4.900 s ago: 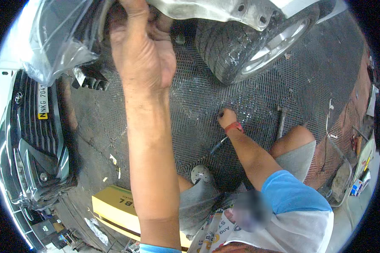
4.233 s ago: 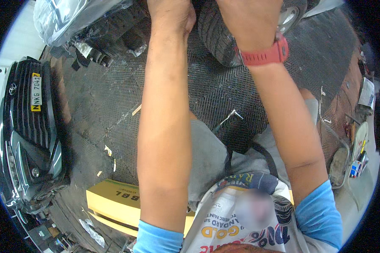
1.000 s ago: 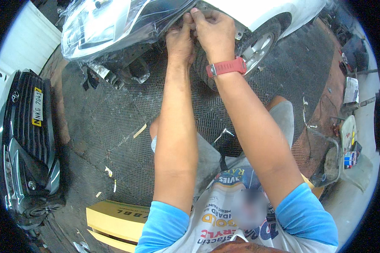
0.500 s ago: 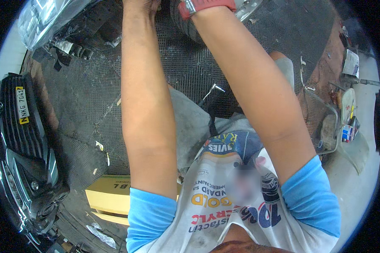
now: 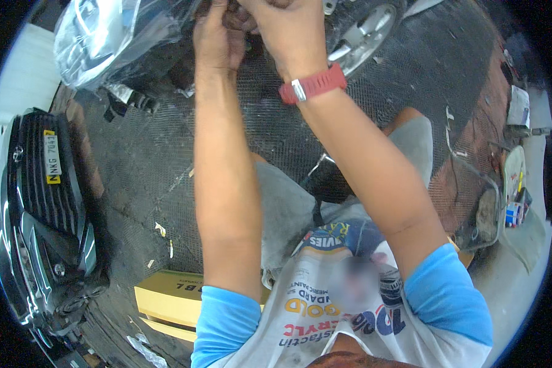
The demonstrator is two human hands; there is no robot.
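Note:
Both hands reach up to the top edge of the picture, close together in front of a raised car's wheel area. My left hand (image 5: 219, 43) is closed, its fingers curled in shadow. Beside it, my right hand (image 5: 294, 34), with a red watch (image 5: 319, 84) on the wrist, is bent inward with its fingers partly cut off by the edge. Whatever the fingers grip is too dark to make out. A wheel (image 5: 368, 37) with a silver rim is right of my right hand. To the left sits a headlamp (image 5: 98, 40) wrapped in clear plastic.
A ratchet-like hand tool (image 5: 318, 167) lies between my knees on the ribbed black mat (image 5: 270, 122). A yellow carton (image 5: 168, 294) is beside me at left, and a dark car front (image 5: 49, 202) stands beyond it. On the right are a metal-framed seat (image 5: 487, 214) and small items.
The view has tipped upward, so both hands and more of the wheel now show. The right forearm has moved inward, bringing the right hand beside the left.

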